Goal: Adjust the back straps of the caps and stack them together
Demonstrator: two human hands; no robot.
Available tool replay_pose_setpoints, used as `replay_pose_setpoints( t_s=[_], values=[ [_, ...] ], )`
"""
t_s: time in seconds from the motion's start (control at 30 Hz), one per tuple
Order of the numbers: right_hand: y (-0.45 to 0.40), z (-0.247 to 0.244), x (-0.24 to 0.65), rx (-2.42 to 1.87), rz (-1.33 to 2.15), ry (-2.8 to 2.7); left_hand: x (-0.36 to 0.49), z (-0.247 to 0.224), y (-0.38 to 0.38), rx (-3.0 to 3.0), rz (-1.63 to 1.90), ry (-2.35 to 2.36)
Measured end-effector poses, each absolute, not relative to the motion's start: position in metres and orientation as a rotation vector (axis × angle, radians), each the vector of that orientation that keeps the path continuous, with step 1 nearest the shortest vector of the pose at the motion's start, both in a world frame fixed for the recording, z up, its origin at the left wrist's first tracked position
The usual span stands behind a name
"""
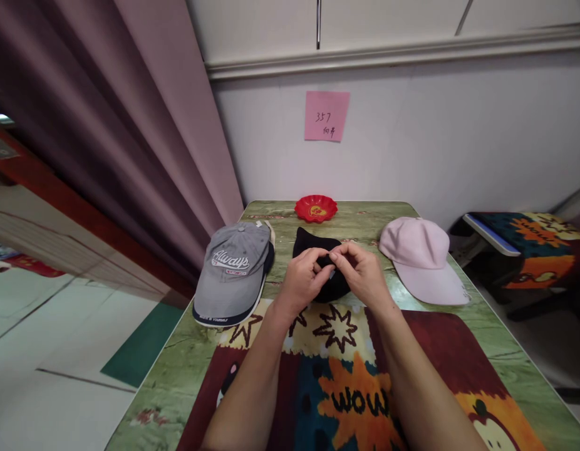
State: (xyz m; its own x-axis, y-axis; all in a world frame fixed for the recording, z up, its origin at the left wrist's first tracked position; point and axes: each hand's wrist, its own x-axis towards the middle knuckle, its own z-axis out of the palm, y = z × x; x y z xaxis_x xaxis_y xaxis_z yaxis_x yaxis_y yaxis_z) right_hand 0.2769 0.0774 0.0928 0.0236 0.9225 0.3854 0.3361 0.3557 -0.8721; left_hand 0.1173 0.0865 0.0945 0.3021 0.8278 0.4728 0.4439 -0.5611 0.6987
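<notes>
1. One green, wood-patterned table [153, 382] spreads beneath both hands; its far edge lies well beyond the fingertips, close to the pale wall [388, 138], and its side edges run well out to their left and right.
2. A patterned mat [435, 351], with "WOW" in an orange burst, lies on the near side of the fingers, under the forearms.
3. The gray cap [236, 269], lettered "Always", sits left of the fingers, apart from them, its brim toward the near side and near the left table edge.
4. The pale pink cap [414, 244] sits to their right, also apart, brim just beside the right table edge.
5. The black cloth item [331, 291] is right at the fingers, between the two caps; green tabletop shows on either side of it.
6. The left hand [302, 279] and right hand [362, 272] meet over it, close together.
7. A red scalloped dish [300, 208] stands beyond the fingers, near the far edge, with tabletop between.
8. The fingers [313, 255] of both hands are narrow, pinching a small bit of the black cloth; the exact grip is partly hidden.
</notes>
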Motion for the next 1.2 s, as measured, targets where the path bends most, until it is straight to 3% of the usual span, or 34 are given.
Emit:
replay_pose_setpoints(
  t_s=[0.23, 0.83, 1.07, 1.2],
  values=[
    [0.0743, 0.0972, 0.2789, -1.358, 0.492, -1.499, 0.1174, 0.0941, 0.0861, 2.109, 1.19, 1.147],
    [0.0766, 0.0943, 0.2795, -1.259, 0.652, -1.532, 0.1167, 0.0949, 0.0873, 2.152, 1.231, 1.125],
    [0.0752, 0.0986, 0.2783, -1.244, 0.434, -1.548, 0.1144, 0.0923, 0.0885, 2.207, 1.227, 1.11],
    [0.0732, 0.099, 0.2741, -1.279, 0.484, -1.526, 0.1148, 0.0914, 0.0888, 2.236, 1.225, 1.087]
  ],
)
